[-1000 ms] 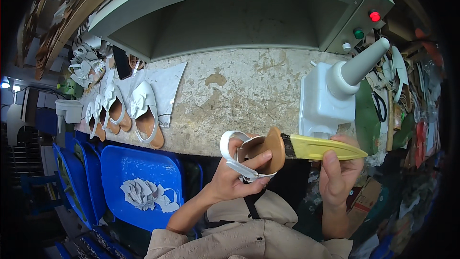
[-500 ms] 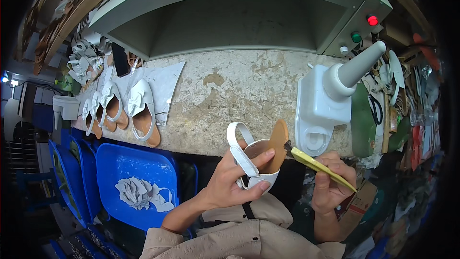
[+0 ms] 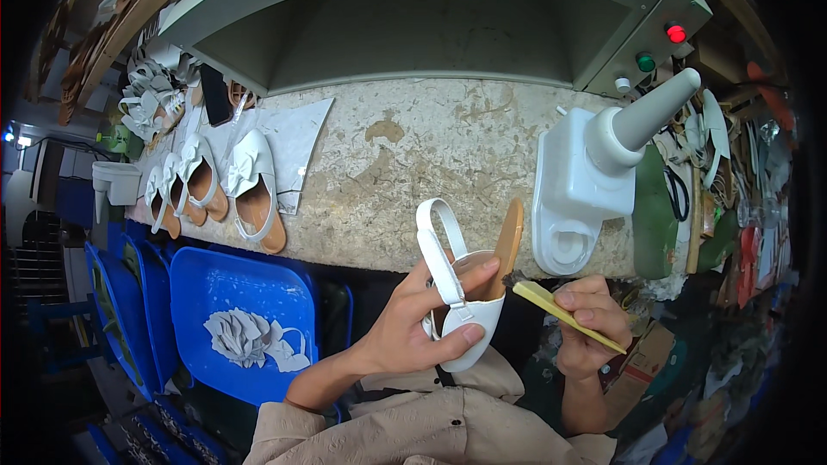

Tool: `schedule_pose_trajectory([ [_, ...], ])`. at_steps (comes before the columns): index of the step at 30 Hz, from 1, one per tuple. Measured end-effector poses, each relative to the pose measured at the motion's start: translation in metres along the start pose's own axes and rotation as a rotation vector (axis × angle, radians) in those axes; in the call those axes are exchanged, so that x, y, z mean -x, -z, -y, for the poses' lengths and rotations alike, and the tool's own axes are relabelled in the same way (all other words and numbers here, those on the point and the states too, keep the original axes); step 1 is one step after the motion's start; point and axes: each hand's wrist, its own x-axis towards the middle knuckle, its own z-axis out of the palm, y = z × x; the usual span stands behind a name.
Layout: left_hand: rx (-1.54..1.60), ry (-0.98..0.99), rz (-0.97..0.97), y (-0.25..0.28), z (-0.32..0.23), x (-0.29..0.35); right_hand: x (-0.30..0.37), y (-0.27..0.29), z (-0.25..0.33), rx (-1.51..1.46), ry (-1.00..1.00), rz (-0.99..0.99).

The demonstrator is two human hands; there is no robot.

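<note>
My left hand point(image 3: 431, 314) grips a white sandal point(image 3: 476, 327) with an ankle strap, fingers inside its upper and thumb outside. The tan insole point(image 3: 510, 245) stands up at the sandal's far end, seen nearly edge-on. In my right hand point(image 3: 590, 323), pinched between thumb and fingers, is a brush with a flat yellow handle point(image 3: 560, 307). Its dark bristles point(image 3: 514, 277) lie right beside the insole; whether they touch it I cannot tell. A white dispenser bottle point(image 3: 586, 181) with a grey conical top stands on the bench beyond the brush.
Several white sandals with bows point(image 3: 251, 194) stand on the left of the worn bench point(image 3: 413, 172). Below them, a blue tray point(image 3: 185, 319) holds white cut pieces point(image 3: 245, 337). A grey hooded machine point(image 3: 413, 34) spans the back, with a lit red button point(image 3: 675, 33).
The sandal has turned in my left hand, so its insole shows more edge-on and its strap stands higher. My right hand has shifted slightly left with the brush, which lies flatter.
</note>
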Motion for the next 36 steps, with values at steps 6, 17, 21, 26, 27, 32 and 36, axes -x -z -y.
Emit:
schedule_pose_trajectory([
  [6, -0.025, 0.004, 0.005, 0.001, 0.001, -0.001, -0.005, 0.007, 0.002, 0.029, 0.080, 0.114],
  [17, 0.007, 0.048, 0.036, 0.001, 0.002, -0.001, -0.028, 0.019, 0.011, -0.228, -0.259, 0.118],
  [21, 0.008, 0.032, 0.040, 0.000, 0.003, 0.001, -0.039, 0.020, 0.005, -0.213, -0.319, 0.001],
  [26, 0.044, 0.048, 0.050, 0.000, 0.005, 0.000, -0.046, 0.016, -0.003, -0.122, -0.216, -0.036],
  [27, 0.061, 0.050, 0.045, 0.000, 0.006, 0.001, -0.042, 0.014, -0.004, -0.123, -0.177, 0.000],
  [32, 0.195, 0.119, 0.052, 0.000, 0.015, 0.003, -0.013, 0.007, 0.003, -0.132, -0.164, 0.037],
  [36, 0.310, 0.224, 0.059, -0.004, 0.020, 0.007, -0.006, -0.006, 0.010, -0.105, -0.278, -0.083],
])
